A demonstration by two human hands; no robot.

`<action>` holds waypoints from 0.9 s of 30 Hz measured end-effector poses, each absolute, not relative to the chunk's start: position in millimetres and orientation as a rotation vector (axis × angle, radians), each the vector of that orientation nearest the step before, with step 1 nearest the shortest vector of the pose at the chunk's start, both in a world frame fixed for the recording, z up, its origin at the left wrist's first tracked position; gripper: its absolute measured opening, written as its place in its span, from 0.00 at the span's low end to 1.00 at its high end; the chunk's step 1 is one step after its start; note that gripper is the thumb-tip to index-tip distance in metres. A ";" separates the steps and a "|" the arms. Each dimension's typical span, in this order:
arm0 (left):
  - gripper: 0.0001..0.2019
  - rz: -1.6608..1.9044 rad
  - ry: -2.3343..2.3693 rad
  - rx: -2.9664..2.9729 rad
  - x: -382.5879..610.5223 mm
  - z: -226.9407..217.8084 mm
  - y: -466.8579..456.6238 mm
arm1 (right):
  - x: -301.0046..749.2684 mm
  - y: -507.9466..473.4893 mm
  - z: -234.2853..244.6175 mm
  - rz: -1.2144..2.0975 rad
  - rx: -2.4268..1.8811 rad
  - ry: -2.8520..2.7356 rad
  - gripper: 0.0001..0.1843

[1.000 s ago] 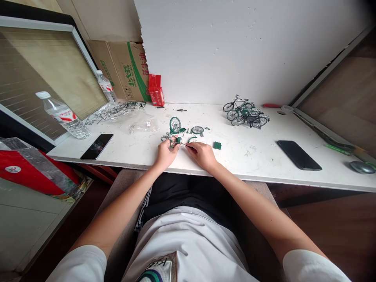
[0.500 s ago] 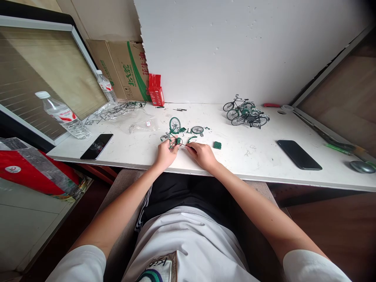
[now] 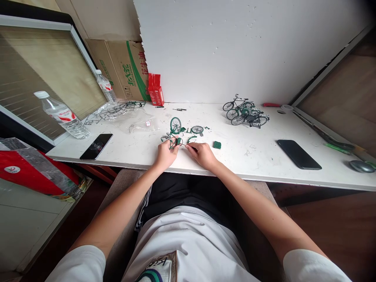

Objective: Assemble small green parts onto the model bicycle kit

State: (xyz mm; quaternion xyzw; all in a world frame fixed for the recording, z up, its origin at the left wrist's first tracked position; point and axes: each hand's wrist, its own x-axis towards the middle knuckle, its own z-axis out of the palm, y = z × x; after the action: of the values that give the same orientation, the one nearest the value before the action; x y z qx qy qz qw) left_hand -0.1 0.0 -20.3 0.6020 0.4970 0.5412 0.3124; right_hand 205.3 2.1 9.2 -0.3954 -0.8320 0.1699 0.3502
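My left hand (image 3: 166,153) is closed on a partly built green model bicycle (image 3: 175,126), its front wheel pointing away from me and its handlebar to the left. My right hand (image 3: 203,154) pinches a thin dark rod (image 3: 184,145), whose far end meets the bicycle by my left fingertips. What kind of rod it is I cannot make out. Just beyond my right fingers lie a curved green mudguard (image 3: 192,138) and a loose spoked wheel (image 3: 197,129). A small green square piece (image 3: 217,145) rests to the right of that hand.
Several finished model bicycles (image 3: 245,111) stand at the back right. Phones lie on the left (image 3: 96,146) and right (image 3: 299,154). Plastic part frames (image 3: 117,111), a clear bag (image 3: 142,122), water bottles (image 3: 65,116) and a red box (image 3: 156,91) occupy the left. A mouse (image 3: 362,166) sits far right.
Hardly anything differs. Both hands keep their hold, with the rod still against the bicycle; the bicycle's front wheel has shifted very slightly to the right.
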 end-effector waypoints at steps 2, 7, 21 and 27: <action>0.23 1.423 1.302 1.583 0.4 -20.8 -0.3 | 205.5 1.1 12.1 0.497 -1.042 -2.148 0.28; 0.23 1.466 1.239 1.563 2.0 -25.1 -0.1 | 205.0 0.2 13.2 0.503 -1.058 -2.143 0.28; 0.23 1.517 1.307 1.630 6.4 -19.1 -6.1 | 199.4 -0.3 6.7 0.383 -1.093 -2.149 0.13; 0.23 1.517 1.327 1.658 5.6 -18.1 -7.6 | 200.3 1.2 3.9 0.328 -1.084 -2.156 0.12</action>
State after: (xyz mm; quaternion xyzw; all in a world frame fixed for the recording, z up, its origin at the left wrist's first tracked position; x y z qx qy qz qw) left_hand 5.6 -7.6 -18.1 0.6130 0.4906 0.5609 0.2625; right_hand 200.3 1.2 3.9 -0.4176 -0.8306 0.1263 0.3460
